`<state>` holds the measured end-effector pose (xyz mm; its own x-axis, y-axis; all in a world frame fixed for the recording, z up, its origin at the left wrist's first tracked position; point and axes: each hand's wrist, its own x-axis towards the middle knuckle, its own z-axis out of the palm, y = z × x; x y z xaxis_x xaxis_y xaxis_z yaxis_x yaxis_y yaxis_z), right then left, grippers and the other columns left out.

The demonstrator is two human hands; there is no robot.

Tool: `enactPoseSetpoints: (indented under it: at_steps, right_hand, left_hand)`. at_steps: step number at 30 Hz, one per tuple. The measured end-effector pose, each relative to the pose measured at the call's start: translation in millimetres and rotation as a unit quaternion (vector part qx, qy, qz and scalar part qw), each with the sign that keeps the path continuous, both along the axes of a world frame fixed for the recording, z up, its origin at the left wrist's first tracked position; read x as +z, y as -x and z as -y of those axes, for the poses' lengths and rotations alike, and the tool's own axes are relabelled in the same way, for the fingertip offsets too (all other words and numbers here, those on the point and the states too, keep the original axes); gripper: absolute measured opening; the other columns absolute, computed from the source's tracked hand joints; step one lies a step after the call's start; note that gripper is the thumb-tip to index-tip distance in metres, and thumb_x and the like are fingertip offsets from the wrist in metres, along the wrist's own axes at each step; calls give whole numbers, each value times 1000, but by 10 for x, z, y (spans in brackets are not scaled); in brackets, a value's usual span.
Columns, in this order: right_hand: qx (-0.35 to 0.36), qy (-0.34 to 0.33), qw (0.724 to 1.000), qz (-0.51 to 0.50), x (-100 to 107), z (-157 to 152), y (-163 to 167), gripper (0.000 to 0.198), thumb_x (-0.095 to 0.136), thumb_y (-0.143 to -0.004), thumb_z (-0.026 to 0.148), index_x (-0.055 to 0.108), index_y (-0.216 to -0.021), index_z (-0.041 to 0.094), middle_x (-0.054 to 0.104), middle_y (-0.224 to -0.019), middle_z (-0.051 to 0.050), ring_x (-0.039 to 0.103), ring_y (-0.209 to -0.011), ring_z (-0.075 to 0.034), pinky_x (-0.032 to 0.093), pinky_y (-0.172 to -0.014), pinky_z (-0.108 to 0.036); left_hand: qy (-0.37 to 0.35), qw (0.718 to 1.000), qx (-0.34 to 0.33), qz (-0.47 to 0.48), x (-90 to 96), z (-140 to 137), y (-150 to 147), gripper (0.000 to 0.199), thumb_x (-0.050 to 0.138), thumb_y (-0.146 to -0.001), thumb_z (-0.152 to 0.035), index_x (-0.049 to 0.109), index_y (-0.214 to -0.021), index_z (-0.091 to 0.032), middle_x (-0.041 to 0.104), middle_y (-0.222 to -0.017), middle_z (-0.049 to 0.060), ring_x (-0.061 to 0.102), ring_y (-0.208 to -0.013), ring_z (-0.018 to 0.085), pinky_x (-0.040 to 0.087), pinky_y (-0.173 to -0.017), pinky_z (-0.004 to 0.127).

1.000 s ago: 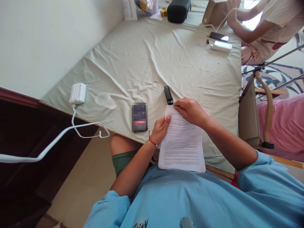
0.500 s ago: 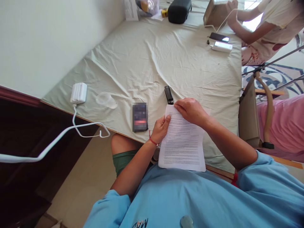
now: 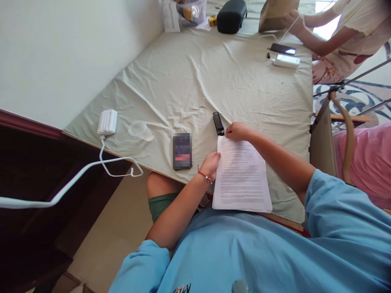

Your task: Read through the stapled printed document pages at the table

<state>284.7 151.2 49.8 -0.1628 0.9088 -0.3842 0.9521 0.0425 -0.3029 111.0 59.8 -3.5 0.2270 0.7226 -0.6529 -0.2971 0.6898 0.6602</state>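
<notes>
A stack of printed papers [image 3: 242, 179] lies at the near edge of the table, its lower end against my blue shirt. My left hand [image 3: 211, 165] is closed on the left edge of the stack, thumb on top. At the top edge, my right hand [image 3: 240, 132] has its fingers pinched together on the papers near the upper left corner; the fingertips are partly hidden. Just beyond that corner, almost touching it, lies a black stapler [image 3: 218, 123]. To the left of the papers rests a dark phone [image 3: 182, 151] with a blurred screen.
A white charger block [image 3: 107, 122] with a cable and a clear plastic cup [image 3: 141, 131] are on the left. At the back stand a black case [image 3: 231, 16] and a plastic tub [image 3: 192, 12]. Another person's hands [image 3: 293, 22] hold a brown box [image 3: 275, 14] at the far right.
The paper stack has shifted slightly right and lies straighter. My right hand's fingers have curled in more at the top edge. The other person's box has turned.
</notes>
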Motion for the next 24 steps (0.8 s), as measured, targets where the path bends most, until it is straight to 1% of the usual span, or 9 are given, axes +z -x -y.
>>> enactPoseSetpoints:
  at_steps: [4, 7, 9, 12, 15, 20, 24]
  right_hand:
    - [-21, 8, 1000, -4, -24, -121, 36, 28, 63, -93, 21, 87, -108, 22, 83, -108, -9, 72, -97, -24, 48, -77, -31]
    - [-36, 11, 999, -8, -34, -195, -16, 26, 66, -95, 30, 86, -109, 21, 82, -105, -9, 72, -95, -24, 48, -76, -31]
    - [-42, 13, 999, -11, -48, -239, -68, 27, 66, -96, 32, 86, -108, 20, 82, -105, -10, 72, -96, -25, 48, -75, -31]
    - [-47, 17, 999, -19, -66, -283, -116, 26, 66, -96, 27, 86, -110, 21, 82, -106, -8, 72, -98, -23, 49, -76, -29]
    - [-51, 25, 998, -24, -62, -303, -110, 24, 67, -94, 22, 86, -110, 20, 82, -106, -8, 72, -96, -23, 50, -76, -28]
    - [-48, 35, 998, -29, -36, -317, -64, 22, 70, -93, 21, 86, -108, 20, 82, -103, -9, 73, -93, -23, 51, -75, -28]
    - [-37, 37, 998, -32, -49, -339, -39, 22, 70, -93, 22, 86, -108, 22, 82, -102, -8, 73, -93, -23, 50, -74, -28]
  left_hand:
    - [19, 1000, 22, -3, -35, -69, -92, 11, 75, -87, -21, 72, -96, -16, 79, -80, 7, 80, -89, 27, 65, -88, 40]
    - [32, 999, 42, -1, -65, -128, -129, 14, 76, -87, -21, 71, -100, -16, 78, -80, 6, 80, -86, 26, 66, -87, 39]
    - [41, 998, 54, -1, -83, -163, -143, 15, 75, -88, -22, 71, -101, -16, 78, -79, 6, 80, -84, 25, 66, -85, 39]
    - [55, 996, 71, 1, -107, -203, -166, 15, 75, -89, -21, 72, -103, -17, 78, -80, 6, 79, -82, 25, 67, -83, 38]
    - [66, 994, 84, 3, -125, -219, -193, 16, 75, -88, -20, 73, -103, -16, 79, -81, 7, 80, -85, 25, 67, -85, 38]
    - [78, 993, 91, 1, -134, -177, -199, 14, 71, -88, -14, 74, -101, -14, 79, -79, 8, 81, -89, 26, 66, -89, 38]
    - [85, 992, 92, 0, -131, -143, -186, 14, 70, -88, -12, 75, -101, -14, 78, -78, 8, 81, -88, 26, 66, -88, 37]
